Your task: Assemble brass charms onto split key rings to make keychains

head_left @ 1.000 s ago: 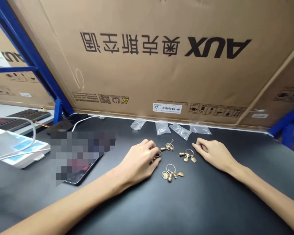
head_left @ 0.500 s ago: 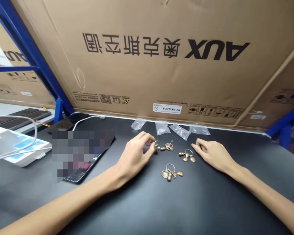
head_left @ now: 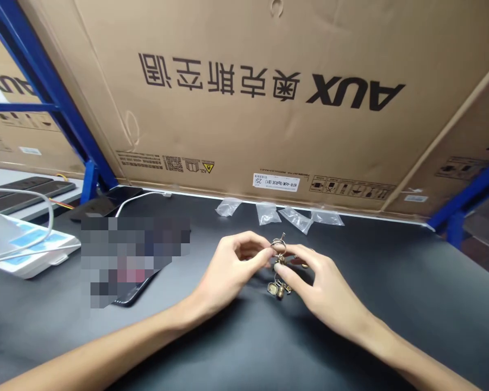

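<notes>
Between my two hands is a brass-coloured keychain with a round ring and small charms. My left hand pinches the ring between thumb and fingertips. From the other side, my right hand has thumb and fingers closed about the charms below the ring, covering most of them. A second keychain, with a squarish charm and a gourd-shaped one, lies on the black tabletop just below my fingers, partly covered by my right thumb. Bits of brass-coloured metal show behind my right fingers, mostly hidden.
Several clear plastic bags lie along the back edge, against a large cardboard box. At left are a dark device with a blurred-out screen, a white box and white cables. Blue rack posts flank the table.
My right hand has moved left and taken hold of the charms. The left hand has shifted slightly right with the keychain. The view has turned slightly.
</notes>
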`<move>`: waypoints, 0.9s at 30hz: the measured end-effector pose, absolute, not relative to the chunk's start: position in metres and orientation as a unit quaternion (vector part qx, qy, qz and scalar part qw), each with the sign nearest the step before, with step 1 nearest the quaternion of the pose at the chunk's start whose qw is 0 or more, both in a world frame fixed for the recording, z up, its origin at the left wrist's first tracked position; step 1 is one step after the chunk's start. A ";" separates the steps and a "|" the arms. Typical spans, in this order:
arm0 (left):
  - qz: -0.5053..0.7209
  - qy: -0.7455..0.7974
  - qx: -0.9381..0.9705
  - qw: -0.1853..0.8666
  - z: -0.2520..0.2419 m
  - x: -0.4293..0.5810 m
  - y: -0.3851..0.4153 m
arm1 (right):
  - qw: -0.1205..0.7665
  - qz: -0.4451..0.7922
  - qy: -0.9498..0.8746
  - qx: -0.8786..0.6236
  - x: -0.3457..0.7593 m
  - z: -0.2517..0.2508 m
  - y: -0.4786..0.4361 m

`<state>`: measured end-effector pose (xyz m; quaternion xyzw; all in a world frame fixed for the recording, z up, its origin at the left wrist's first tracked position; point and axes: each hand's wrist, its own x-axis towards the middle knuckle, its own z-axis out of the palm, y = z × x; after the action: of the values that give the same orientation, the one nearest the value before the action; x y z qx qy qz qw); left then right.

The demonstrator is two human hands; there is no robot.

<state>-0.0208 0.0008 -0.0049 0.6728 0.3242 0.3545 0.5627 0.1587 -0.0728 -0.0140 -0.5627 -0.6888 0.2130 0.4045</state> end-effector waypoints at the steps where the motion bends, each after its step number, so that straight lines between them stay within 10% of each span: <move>1: 0.351 0.327 0.659 0.580 -0.004 -0.020 -0.001 | 0.406 0.219 -0.690 -0.558 0.155 -0.014 -0.073; 27: 0.206 0.274 0.551 0.760 -0.013 -0.017 -0.007 | 0.344 0.139 -0.754 -0.542 0.164 -0.026 -0.080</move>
<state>-0.0167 -0.0066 -0.0127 0.5514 0.2743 0.2059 0.7605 0.1637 -0.0797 -0.0264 -0.5420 -0.7539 0.1394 0.3441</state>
